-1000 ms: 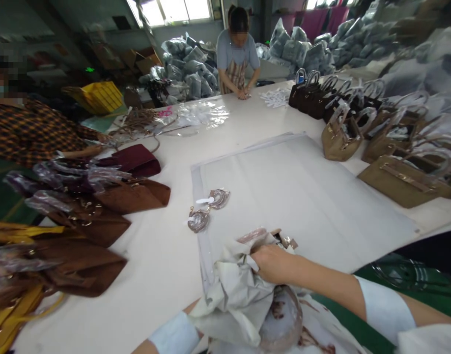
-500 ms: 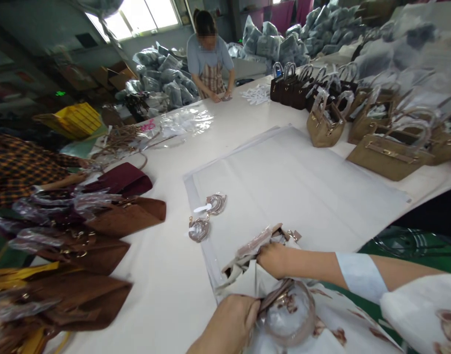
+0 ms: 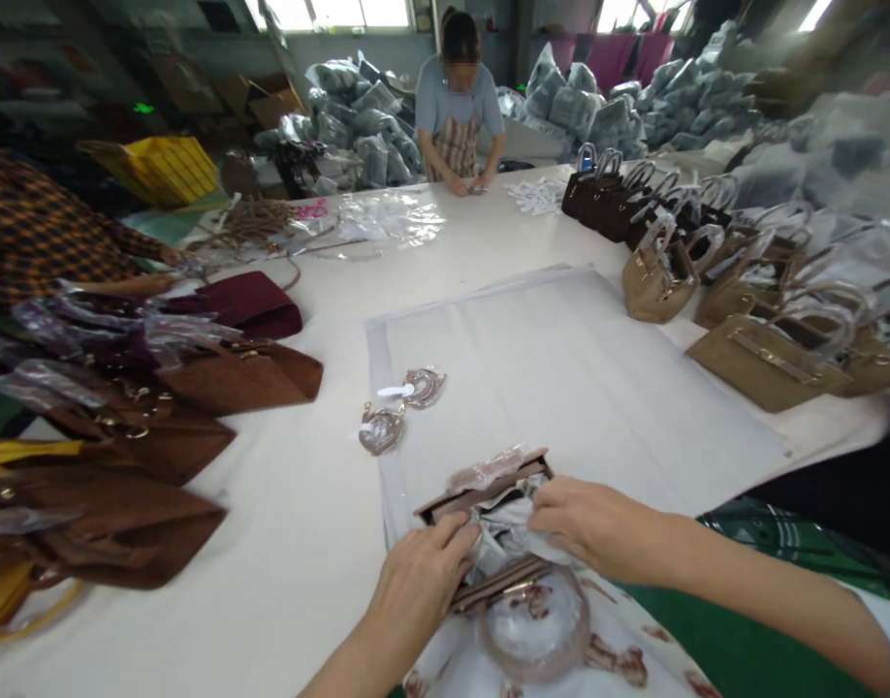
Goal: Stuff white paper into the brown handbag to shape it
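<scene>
Handbag (image 3: 481, 494) is sitting open at the worktop's (image 3: 300, 543) near edge, stuffed with paper (image 3: 499, 538). Left hand (image 3: 420, 582) is gripping its rim, and right hand's (image 3: 597, 523) fingers are pressing paper in. Pushing hard is probably risking tearing the paper or tipping the bag.

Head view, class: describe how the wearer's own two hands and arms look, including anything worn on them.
Both the left hand and the right hand are bare, with no gloves, rings or watch visible. Both forearms are uncovered; a pale sleeve edge shows near the right upper arm.
</scene>
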Demonstrator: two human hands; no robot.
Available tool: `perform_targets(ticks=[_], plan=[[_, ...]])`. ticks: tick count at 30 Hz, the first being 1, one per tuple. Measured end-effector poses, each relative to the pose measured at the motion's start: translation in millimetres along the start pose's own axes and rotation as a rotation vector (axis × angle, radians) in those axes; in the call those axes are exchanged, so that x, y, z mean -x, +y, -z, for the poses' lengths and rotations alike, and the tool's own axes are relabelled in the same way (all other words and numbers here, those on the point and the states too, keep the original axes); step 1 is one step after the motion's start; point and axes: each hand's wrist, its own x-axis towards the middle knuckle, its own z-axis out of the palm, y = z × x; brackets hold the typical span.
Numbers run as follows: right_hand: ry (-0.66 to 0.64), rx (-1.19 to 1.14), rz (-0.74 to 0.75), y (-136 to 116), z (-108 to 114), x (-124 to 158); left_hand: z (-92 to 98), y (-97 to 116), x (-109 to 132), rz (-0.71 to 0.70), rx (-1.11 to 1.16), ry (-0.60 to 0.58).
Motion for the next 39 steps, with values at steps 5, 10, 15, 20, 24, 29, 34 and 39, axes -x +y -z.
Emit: perform_targets(ticks=[5,10,15,20,24,29,34,39], plan=[[-0.042,0.195,-0.018,10.5,-8.2,13.1,12.5,11.7,-19.4,0.023,-0.068,-0.217],[-0.173,0.244,-0.059,16.5,-19.1,-16.9,12.8,14.9,-31.5,0.000,-0.067,-0.318],[-0.200,0.263,-0.144,33.5,-27.4,-33.2,19.7,7.5,-30.9,0.016,0.155,-0.193],[-0.064,0.099,-0.120,30.1,-12.9,-16.4,19.4,2.9,-22.7,0.235,0.107,0.054],[0.009,0.018,-0.003,20.9,-4.9,3.3,13.6,0.8,-29.0,0.316,0.064,-0.006],[-0.091,0.079,-0.052,28.8,-19.0,8.5,15.9,-7.2,-40.8,0.417,0.214,-0.018],[-0.068,0.043,-0.070,21.3,-13.2,14.0,23.4,-0.5,-22.6,0.285,0.380,0.054],[-0.037,0.080,0.089,6.2,-10.1,-8.0,15.5,10.4,-23.8,0.064,0.216,-0.224]])
